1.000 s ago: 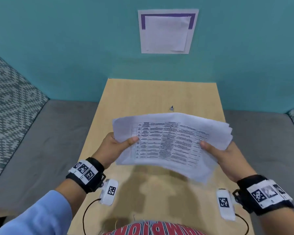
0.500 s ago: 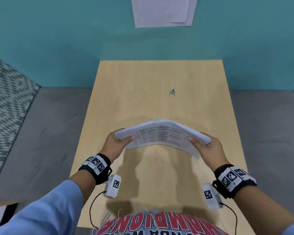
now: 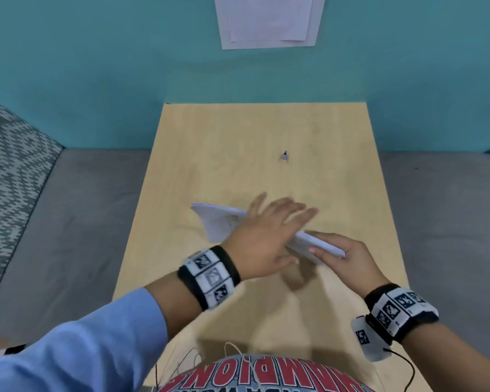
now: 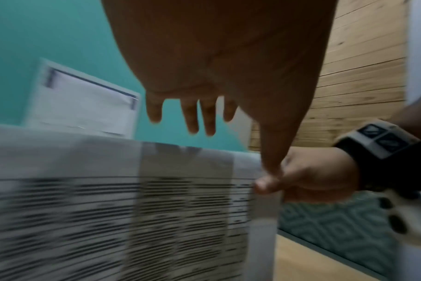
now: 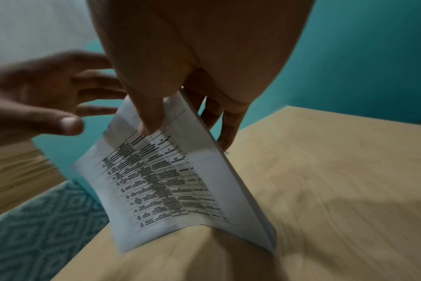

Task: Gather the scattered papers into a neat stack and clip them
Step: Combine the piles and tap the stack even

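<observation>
My right hand (image 3: pixel 337 254) grips the right end of the white paper stack (image 3: pixel 217 222), thumb on the printed side and fingers behind. In the right wrist view the paper stack (image 5: pixel 171 182) stands steeply tilted on edge, its lower corner at the wooden table (image 3: pixel 238 142). My left hand (image 3: pixel 280 219) is above the stack's top edge with straight, spread fingers and holds nothing. It is blurred, so I cannot tell if it touches the paper. The left wrist view shows the printed sheet (image 4: pixel 108 218) below my left hand (image 4: pixel 195 123). A small dark clip (image 3: pixel 285 157) lies further back on the table.
The table butts against a teal wall (image 3: pixel 96 66) with a paper notice (image 3: pixel 269 21) pinned on it. Grey cushions (image 3: pixel 68 222) flank the table on both sides, and a patterned cushion (image 3: pixel 9 165) sits at the far left.
The stack came down towards the table and turned onto its edge. My left hand let go of the left end and swung right over the stack; my right hand kept its grip.
</observation>
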Tool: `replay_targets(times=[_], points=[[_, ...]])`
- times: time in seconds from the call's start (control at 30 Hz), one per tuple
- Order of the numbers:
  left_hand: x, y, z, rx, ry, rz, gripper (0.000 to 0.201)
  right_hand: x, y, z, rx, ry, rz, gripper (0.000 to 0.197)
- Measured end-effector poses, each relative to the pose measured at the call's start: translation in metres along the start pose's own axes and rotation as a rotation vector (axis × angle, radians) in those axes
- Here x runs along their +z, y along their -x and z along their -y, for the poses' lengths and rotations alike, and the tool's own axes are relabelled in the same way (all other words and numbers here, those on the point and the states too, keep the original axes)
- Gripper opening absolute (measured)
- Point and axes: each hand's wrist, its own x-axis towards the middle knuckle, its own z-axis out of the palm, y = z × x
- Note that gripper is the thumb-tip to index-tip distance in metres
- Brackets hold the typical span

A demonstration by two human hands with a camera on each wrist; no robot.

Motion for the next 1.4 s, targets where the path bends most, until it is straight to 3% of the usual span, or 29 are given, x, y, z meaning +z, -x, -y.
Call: replay_targets(times=[0.07, 0.2, 0.27, 0.37, 0.53, 0.87, 0.97, 1.07, 1.17, 1.27, 1.33, 1.4], points=[[0.014, -0.018, -0.02, 0.014, -0.033, 0.108, 0.09, 0.002, 0.001, -0.001, -0.043, 0.08, 0.024, 0.029], [0.025, -0.029, -0.015, 0.007, -0.188, 0.226, 0.032, 0.005, -0.001, -0.005, -0.199, 0.285, 0.083, 0.021], [0.025, -0.029, -0.001, 0.0, -0.24, 0.313, 0.02, 0.004, 0.0, -0.005, -0.265, 0.359, 0.087, 0.023], [0.02, -0.022, 0.026, -0.014, -0.253, 0.394, 0.027, 0.001, 0.004, 0.0, -0.276, 0.388, 0.09, 0.03], [0.007, 0.002, 0.077, -0.163, -0.178, 0.494, 0.045, -0.005, 0.01, 0.005, -0.165, 0.308, 0.091, 0.027], [-0.013, 0.043, 0.128, -0.293, -0.127, 0.505, 0.059, -0.024, 0.008, 0.012, -0.028, 0.119, -0.044, 0.023], [-0.024, 0.045, 0.119, -0.273, -0.158, 0.51, 0.057, -0.035, 0.006, 0.011, 0.003, 0.207, -0.035, 0.023], [-0.045, 0.045, 0.099, -0.21, -0.234, 0.5, 0.052, -0.045, 0.003, 0.02, 0.001, 0.655, -0.057, 0.02], [-0.065, 0.041, 0.072, -0.15, -0.292, 0.509, 0.047, -0.022, 0.002, 0.057, -0.108, 1.082, 0.007, 0.06], [-0.083, 0.034, 0.038, -0.096, -0.364, 0.512, 0.042, 0.041, 0.008, 0.113, -0.334, 1.046, 0.152, 0.087], [-0.094, 0.031, 0.018, -0.091, -0.416, 0.506, 0.038, 0.078, 0.011, 0.134, -0.391, 0.97, 0.193, 0.079], [-0.105, 0.03, 0.007, -0.082, -0.469, 0.473, 0.035, 0.094, 0.01, 0.143, -0.318, 0.949, 0.185, 0.055]])
